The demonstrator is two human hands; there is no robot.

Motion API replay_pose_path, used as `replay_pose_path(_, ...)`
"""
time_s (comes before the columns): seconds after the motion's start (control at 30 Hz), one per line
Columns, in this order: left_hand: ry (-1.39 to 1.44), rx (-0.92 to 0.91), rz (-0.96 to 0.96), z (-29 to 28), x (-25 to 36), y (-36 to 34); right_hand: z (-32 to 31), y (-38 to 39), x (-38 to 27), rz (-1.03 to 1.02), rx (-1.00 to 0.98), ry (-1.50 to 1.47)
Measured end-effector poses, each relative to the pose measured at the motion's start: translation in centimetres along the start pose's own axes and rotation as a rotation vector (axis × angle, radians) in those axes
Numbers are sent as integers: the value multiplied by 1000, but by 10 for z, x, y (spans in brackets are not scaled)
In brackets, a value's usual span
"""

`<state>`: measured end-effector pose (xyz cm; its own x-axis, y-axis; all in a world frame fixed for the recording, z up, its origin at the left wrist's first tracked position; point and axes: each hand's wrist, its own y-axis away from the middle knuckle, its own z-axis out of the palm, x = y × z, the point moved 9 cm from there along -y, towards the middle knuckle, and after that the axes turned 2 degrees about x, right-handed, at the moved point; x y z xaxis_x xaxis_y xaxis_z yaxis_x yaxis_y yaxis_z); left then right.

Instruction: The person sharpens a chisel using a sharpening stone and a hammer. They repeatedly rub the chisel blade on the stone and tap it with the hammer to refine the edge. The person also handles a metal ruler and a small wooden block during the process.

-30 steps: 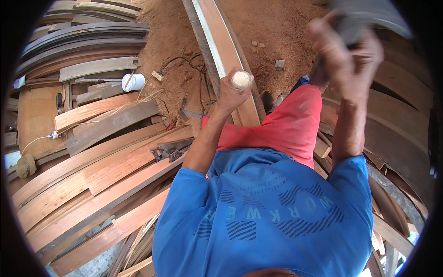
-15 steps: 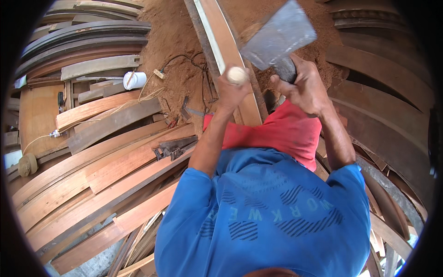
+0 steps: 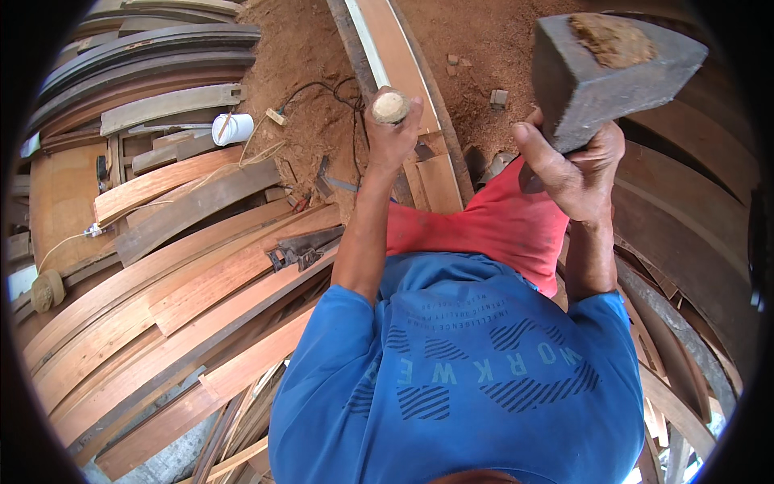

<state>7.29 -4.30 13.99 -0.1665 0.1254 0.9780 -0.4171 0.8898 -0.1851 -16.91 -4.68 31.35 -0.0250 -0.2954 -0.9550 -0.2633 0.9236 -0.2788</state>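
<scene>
My left hand (image 3: pixel 390 152) is closed around an upright chisel, over the long wooden plank that runs between my legs. Only the round, pale, battered end of the chisel's handle (image 3: pixel 391 106) shows; its blade is hidden under my fist. Just beside that fist, a dark notch (image 3: pixel 425 151) shows in the plank (image 3: pixel 401 60). Raised off to the right, my right hand (image 3: pixel 582 173) grips a heavy grey wooden mallet (image 3: pixel 617 93). A rough, worn brown patch marks the upper face of its block-like head. Mallet and chisel are apart.
Curved boards (image 3: pixel 201 274) lie stacked at the left, with a hand plane-like dark tool (image 3: pixel 302 252) on them. A white cup (image 3: pixel 232 129) and a cable (image 3: pixel 322 87) lie farther up. Sawdust (image 3: pixel 484 56) covers the ground. Dark curved timbers (image 3: pixel 677 202) fill the right side.
The mallet has swung up and to the right, away from the chisel, and its head has turned to show the worn face. My left hand has shifted slightly left and farther away.
</scene>
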Motion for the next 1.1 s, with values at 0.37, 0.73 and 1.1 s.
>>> replay_pose_path(0.37, -80, 2, 62, 8, -5, -1, -17, -8, -20, -164, 106, 7)
replay_pose_path(0.73, -147, -19, 83, 17, -12, 7, -29, -10, -34, -104, 159, 176)
replay_pose_path(1.1, -207, -16, 166, 13, 5, 17, -21, -24, -66, -250, 245, 48)
